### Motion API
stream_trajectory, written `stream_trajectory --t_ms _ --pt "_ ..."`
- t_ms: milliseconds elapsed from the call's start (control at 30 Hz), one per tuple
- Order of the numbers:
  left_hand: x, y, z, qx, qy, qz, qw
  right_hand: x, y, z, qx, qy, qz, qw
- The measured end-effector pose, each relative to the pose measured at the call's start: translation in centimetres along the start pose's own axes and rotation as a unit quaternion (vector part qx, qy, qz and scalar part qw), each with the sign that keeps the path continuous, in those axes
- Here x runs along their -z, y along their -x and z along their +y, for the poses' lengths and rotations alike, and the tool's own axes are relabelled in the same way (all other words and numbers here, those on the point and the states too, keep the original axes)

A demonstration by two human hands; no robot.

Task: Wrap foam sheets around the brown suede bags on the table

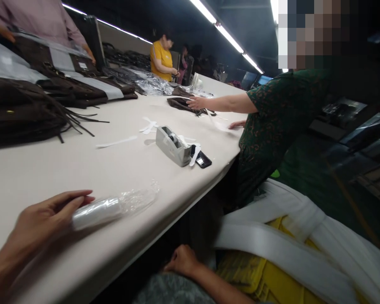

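A white-covered table (pixel 50 169) fills most of the view, its near edge running on a slant from lower left toward the upper right. Dark brown bags (pixel 22 109) with trailing straps are piled along its left edge. A co-worker in a green patterned shirt (pixel 272 118) stands at the far stretch of the near edge, one hand at a smaller brown bag (pixel 177 102). Below that edge, broad white strips (pixel 272 245) drape over a yellow crate (pixel 240 270). On the table just inside the near edge lies a crumpled clear plastic sleeve (pixel 114 207); the left hand (pixel 55 213) is at its near end, thumb and fingers drawn together, though whether they pinch it I cannot tell. The right hand (pixel 182 259) is curled below the edge, its contents hidden. Farther along the edge stands a grey tape dispenser (pixel 174 147), with a black phone (pixel 202 158) beside it and thin white strips (pixel 117 142) around.
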State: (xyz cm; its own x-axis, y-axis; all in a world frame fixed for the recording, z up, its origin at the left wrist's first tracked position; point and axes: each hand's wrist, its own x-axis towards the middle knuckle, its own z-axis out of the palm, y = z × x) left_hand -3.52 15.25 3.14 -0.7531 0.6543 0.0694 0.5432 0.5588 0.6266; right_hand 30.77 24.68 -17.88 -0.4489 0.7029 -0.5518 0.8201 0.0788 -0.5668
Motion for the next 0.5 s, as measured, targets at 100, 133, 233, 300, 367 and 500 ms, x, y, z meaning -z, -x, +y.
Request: stream_trajectory --t_ms 100,133,233,300,367,500 --pt "0.8 0.8 1.7 0.057 0.079 -0.051 0.994 0.9 0.0 -0.7 0.020 0.097 0.012 0.995" --pt "0.9 0.9 1.9 0.057 0.097 -0.053 0.992 1.3 0.0 -0.6 0.020 0.119 0.019 0.992" --pt "1.0 1.2 1.9 0.052 0.147 -0.051 0.986 2.2 -0.1 0.6 -0.017 0.116 0.019 0.993" --pt "1.1 1.2 1.6 0.050 0.173 -0.052 0.982 3.1 -0.1 2.1 -0.057 0.067 -0.004 0.996" --pt "1.2 1.2 1.5 0.041 0.172 -0.054 0.983 4.7 0.0 3.5 -0.076 0.035 0.011 0.996" --pt "0.9 0.5 0.8 -0.013 0.112 -0.089 0.990 10.6 0.1 4.2 -0.029 0.019 0.179 0.983"
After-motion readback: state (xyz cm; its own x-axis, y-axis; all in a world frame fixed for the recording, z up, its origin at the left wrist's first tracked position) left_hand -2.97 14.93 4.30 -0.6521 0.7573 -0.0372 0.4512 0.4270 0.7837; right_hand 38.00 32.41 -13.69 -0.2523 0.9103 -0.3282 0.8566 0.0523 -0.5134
